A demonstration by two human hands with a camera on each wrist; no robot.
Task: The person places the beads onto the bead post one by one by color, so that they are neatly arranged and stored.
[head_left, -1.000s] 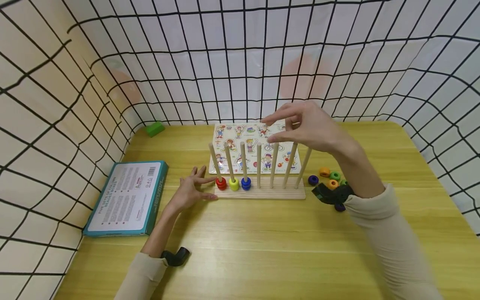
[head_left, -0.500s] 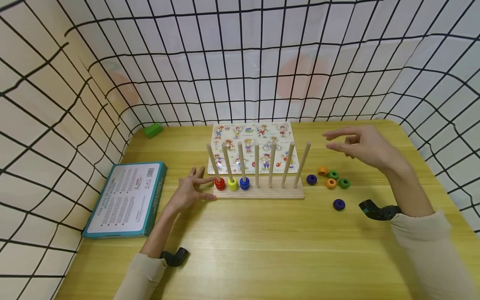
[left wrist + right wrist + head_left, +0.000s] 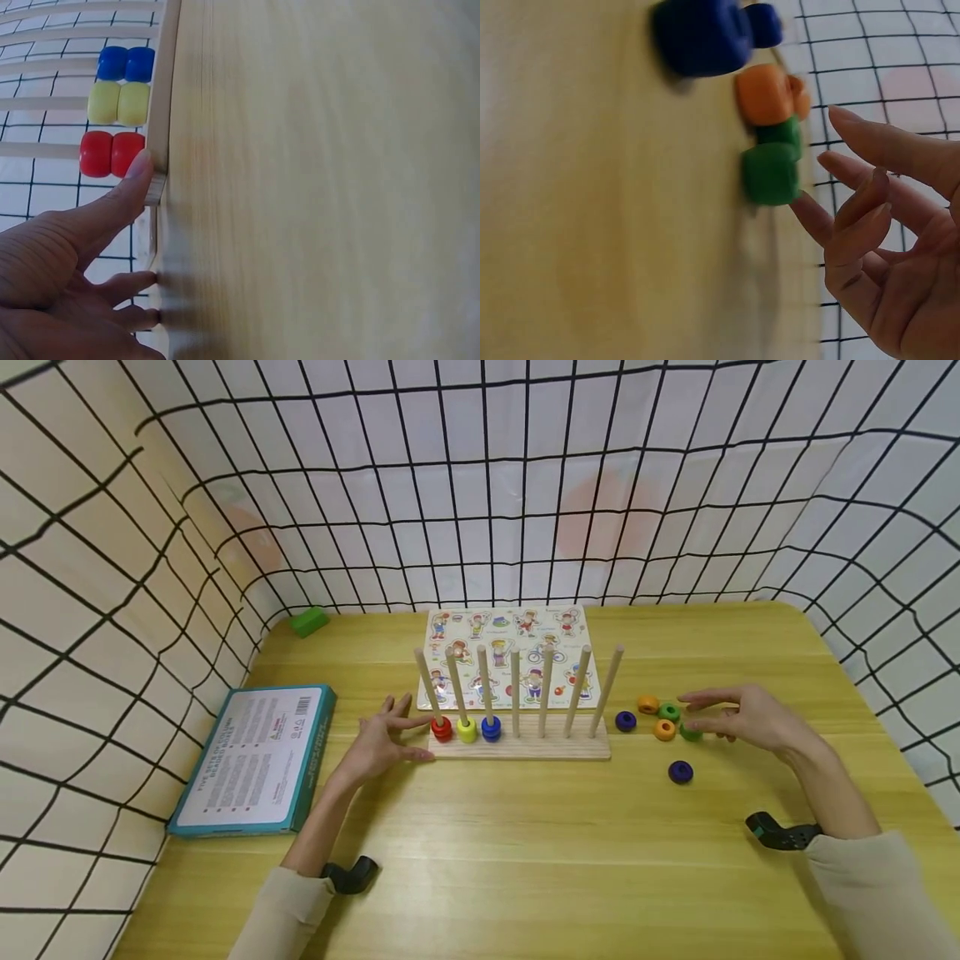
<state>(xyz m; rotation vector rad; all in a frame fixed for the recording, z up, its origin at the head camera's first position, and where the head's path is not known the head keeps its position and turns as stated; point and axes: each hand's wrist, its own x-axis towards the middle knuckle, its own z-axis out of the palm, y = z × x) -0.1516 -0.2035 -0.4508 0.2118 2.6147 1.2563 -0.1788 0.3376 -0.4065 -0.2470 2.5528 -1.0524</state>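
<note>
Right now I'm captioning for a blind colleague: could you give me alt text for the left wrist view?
A person's left hand has its thumb at the end of a wooden peg stand. Two red beads, two yellow beads and two blue beads sit on neighbouring pegs, and a pale wooden table fills the right side.

The left hand touches the peg rack, the right hand near two green beads.
</note>
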